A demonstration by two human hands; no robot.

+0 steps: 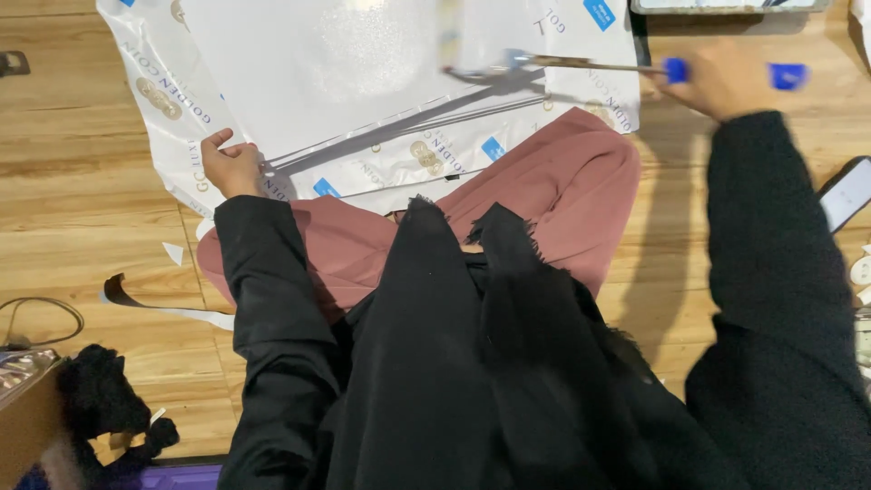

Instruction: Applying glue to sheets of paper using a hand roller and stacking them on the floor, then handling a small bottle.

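clearly the left hand presses, fingers curled together, on the near edge of the white printed sheet spread on the wooden floor; it looks thin, light, floppy and slick, best pinned flat at its edges. farther right, the right hand is clamped on blue-handled scissors, blades over the sheet.

Scissor blades: motion-blurred, you can't read their tips.
Phone: cut by right edge.
Your right hand: fingers hide the handle middle.
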